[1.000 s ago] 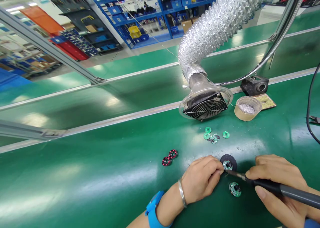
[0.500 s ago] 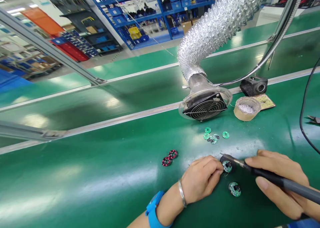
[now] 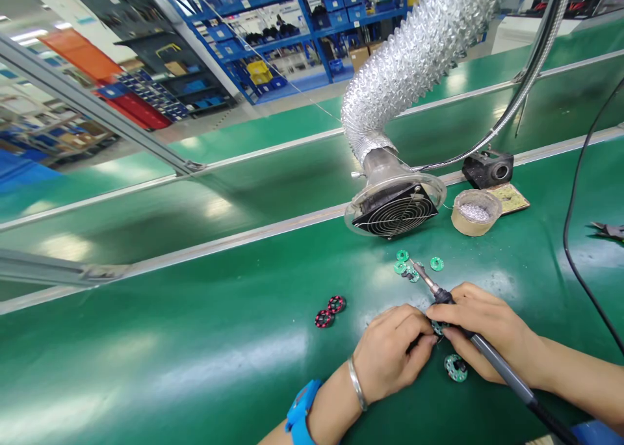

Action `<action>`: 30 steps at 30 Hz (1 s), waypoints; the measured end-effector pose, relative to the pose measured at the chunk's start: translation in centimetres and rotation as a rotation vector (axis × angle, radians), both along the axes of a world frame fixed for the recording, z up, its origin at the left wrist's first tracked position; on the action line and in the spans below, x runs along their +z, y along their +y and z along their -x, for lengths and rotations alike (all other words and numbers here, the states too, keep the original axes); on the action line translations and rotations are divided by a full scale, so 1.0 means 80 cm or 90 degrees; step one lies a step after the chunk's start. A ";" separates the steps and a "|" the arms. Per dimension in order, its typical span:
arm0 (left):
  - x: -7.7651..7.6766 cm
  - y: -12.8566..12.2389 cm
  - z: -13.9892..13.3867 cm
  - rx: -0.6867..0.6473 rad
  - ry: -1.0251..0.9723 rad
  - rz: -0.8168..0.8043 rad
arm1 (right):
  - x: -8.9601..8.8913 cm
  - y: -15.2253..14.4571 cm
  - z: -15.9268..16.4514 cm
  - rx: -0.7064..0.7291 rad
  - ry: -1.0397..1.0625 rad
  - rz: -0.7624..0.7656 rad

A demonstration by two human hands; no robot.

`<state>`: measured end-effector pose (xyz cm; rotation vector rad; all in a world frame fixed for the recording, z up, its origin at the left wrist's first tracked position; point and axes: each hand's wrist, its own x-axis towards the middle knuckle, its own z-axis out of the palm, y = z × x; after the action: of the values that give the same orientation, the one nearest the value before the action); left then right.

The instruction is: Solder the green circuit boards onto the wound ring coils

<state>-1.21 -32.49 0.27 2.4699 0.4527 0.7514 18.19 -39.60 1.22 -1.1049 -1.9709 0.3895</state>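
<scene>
Green bench [image 3: 195, 341]; right hand [image 3: 492, 325] grips diagonal soldering iron [image 3: 501, 363], tip [image 3: 414, 264] far-left; left hand [image 3: 396, 347] pinched at circuit board [image 3: 437, 328].

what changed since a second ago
The right hand moved left to the round board beside the left hand, still gripping the soldering iron, whose tip left that board and now points toward the green discs. The left hand and red-black rings stayed put.

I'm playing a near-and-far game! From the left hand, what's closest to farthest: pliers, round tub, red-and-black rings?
1. Red-and-black rings, left of the left hand.
2. Round tub, beyond it to the right.
3. Pliers, at the head view's right edge.
</scene>
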 end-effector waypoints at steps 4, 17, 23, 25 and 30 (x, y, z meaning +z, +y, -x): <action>-0.003 -0.001 -0.002 0.012 -0.009 -0.003 | -0.004 -0.001 -0.002 0.010 -0.035 0.000; -0.006 -0.004 -0.003 0.024 -0.035 0.013 | -0.006 0.003 -0.008 0.059 -0.052 0.044; -0.004 -0.004 -0.004 0.028 -0.020 0.020 | -0.004 0.005 -0.008 0.052 -0.030 0.037; -0.005 -0.004 -0.004 0.029 -0.017 0.030 | -0.002 0.006 -0.009 0.051 -0.017 0.046; -0.006 -0.005 -0.005 0.013 -0.027 0.032 | 0.000 0.008 -0.012 0.055 -0.002 0.072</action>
<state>-0.84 -32.86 -0.18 2.4016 0.4765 0.7900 19.15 -38.96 1.23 -1.0932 -2.0242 0.5508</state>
